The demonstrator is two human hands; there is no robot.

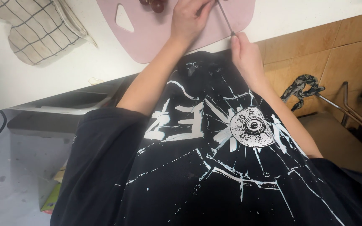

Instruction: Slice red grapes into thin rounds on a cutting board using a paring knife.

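Observation:
A pink cutting board (156, 35) with a triangular handle hole lies on the white counter (84, 62). My left hand (187, 19) rests on the board with fingers curled, its tips cut off by the top edge of the view. My right hand (246, 52) sits at the board's near right edge, gripping the handle of a thin knife (225, 16) whose blade slants up toward the left hand. Dark red round fruit (156, 5) lies on the board at the top edge, left of my left hand.
A checked oven mitt (32, 29) lies on the counter at the left. Tan tiled wall (336, 54) and a metal chair frame (348, 111) with a patterned cloth (300, 86) stand at the right. My black printed shirt fills the lower view. A grey cabinet stands below the counter at the left.

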